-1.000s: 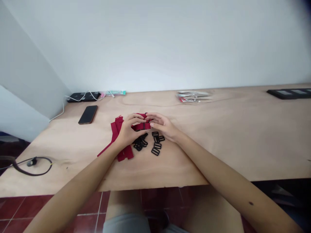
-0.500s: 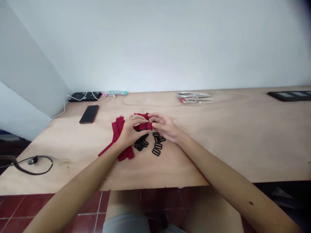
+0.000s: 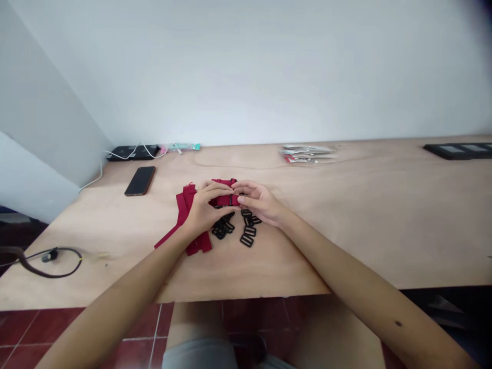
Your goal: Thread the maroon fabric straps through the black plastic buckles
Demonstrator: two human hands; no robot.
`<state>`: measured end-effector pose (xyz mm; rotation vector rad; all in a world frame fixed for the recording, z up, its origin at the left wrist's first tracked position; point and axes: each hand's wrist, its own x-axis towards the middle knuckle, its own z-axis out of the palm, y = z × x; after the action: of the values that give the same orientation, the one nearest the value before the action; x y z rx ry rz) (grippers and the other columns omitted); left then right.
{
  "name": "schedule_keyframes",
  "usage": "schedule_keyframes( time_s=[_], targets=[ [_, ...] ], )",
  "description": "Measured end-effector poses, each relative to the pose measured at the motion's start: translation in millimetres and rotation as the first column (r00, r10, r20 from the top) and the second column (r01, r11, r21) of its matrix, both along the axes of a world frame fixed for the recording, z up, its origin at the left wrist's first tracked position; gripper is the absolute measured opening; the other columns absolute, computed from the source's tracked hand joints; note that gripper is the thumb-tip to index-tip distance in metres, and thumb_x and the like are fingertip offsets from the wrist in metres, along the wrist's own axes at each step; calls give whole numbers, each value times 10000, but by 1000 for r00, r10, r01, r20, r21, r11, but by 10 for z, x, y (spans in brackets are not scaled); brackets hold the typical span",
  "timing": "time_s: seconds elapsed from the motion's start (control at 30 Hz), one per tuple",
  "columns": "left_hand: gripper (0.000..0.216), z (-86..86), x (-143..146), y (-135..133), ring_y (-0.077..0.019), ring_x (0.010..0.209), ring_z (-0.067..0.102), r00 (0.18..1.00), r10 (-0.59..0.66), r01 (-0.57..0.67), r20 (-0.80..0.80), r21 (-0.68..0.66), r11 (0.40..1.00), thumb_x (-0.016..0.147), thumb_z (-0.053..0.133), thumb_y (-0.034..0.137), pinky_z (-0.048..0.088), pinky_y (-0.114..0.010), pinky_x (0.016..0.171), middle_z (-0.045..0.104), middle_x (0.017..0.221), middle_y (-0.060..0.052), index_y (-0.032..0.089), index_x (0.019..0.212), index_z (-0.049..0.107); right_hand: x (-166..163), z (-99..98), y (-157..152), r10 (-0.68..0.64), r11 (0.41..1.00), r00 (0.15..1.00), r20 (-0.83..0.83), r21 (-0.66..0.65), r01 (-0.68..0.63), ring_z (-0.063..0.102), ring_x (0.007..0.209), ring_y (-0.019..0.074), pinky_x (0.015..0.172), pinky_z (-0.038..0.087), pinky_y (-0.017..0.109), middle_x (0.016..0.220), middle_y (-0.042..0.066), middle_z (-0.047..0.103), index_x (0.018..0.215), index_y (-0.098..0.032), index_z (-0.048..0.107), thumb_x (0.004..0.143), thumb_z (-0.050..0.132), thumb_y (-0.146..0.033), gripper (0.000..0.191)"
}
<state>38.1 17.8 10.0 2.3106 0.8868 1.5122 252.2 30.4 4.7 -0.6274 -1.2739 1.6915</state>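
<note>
Both my hands meet at the middle of the wooden table [image 3: 346, 230]. My left hand [image 3: 203, 207] pinches a red fabric strap [image 3: 225, 199] that carries a small black slider buckle. My right hand [image 3: 259, 202] grips the same strap from the right, fingers closed on its end. Under and left of my left hand lies a pile of red straps [image 3: 184, 210]. Several loose black buckles [image 3: 248, 233] are scattered on the table just below my hands.
A black phone [image 3: 140, 180] lies at the left, with a black power strip [image 3: 132, 152] and white cable behind it. Flat packets [image 3: 307, 154] sit at the back, a black tray [image 3: 457, 149] far right, a black cable [image 3: 49, 259] at the left edge.
My hands have closed in slightly on the strap and buckle; the fingertips of both hands now touch over it. Nothing else has moved.
</note>
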Motion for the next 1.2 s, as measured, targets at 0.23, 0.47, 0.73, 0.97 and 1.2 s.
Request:
schedule_keyframes(
  time_s=[0.23,0.47,0.73,0.97,1.2],
  targets=[
    [354,-21,46,-37,-260,1069,684,996,-56,58,-73,29,998,808,926,366,546,-467,978,806,1118,-95,223,1108,806,-10,-135,55,26,997,999,43,68,-29,701,942,174,816,585,282,1053,22,748,1204,-241,731,757,960,-321,508],
    [390,-3,77,-104,-258,1068,624,991,-25,55,-134,224,973,836,900,372,568,-459,958,814,1138,-77,251,1189,789,18,-118,64,75,981,990,115,167,-94,637,823,154,792,531,283,866,-13,676,850,-192,695,749,964,-424,370],
    [422,-44,94,-93,-275,1143,679,981,-88,118,-173,170,978,890,847,411,580,-500,1027,775,1212,-100,250,1267,745,100,-45,26,147,971,964,221,154,-183,675,810,177,767,525,302,924,36,775,996,-182,817,814,902,-496,372],
    [483,-54,24,-27,-263,1245,655,988,104,-110,-112,-46,993,1007,714,308,553,-437,1078,641,1354,-134,224,1463,580,214,-92,222,-327,926,930,169,254,280,596,774,184,762,492,315,842,21,715,882,-217,807,850,835,-572,358],
    [228,-73,-119,102,-179,906,628,935,333,-317,124,-129,940,1099,512,282,526,-326,876,638,1020,-51,194,1247,662,291,-246,482,-546,798,770,329,484,359,589,787,222,767,474,342,789,34,693,816,-192,755,902,720,-628,446]
  ],
)
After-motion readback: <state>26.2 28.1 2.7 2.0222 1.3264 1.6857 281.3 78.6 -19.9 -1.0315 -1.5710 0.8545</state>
